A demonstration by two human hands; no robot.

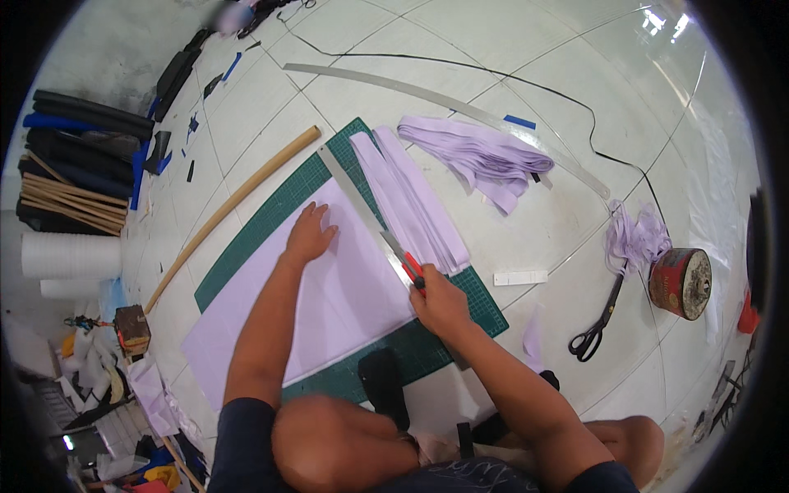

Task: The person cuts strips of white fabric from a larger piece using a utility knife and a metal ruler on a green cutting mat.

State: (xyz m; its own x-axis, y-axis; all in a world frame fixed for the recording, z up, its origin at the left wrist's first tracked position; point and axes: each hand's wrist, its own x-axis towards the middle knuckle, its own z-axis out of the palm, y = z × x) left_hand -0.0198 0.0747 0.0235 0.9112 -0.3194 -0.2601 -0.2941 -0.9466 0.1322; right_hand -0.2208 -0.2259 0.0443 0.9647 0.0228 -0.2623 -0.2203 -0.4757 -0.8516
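Note:
My left hand (311, 234) lies flat with fingers spread on a folded lilac cloth (329, 304). In my right hand (441, 304) is a red utility knife (411, 264), its blade pointing away from me, close to the cloth's right edge. A steel ruler (353, 191) runs along that edge, partly hidden by the knife and right hand. Cut lilac strips (419, 205) lie just right of the ruler. All of these rest on a green cutting mat (486, 311) on the floor.
A bundle of lilac strips (477, 152) and a long metal ruler (394, 85) lie beyond the mat. Black scissors (604, 320) and a red tin (680, 283) are at right. A curved wooden pole (238, 197) lies left, near dark fabric rolls (90, 152).

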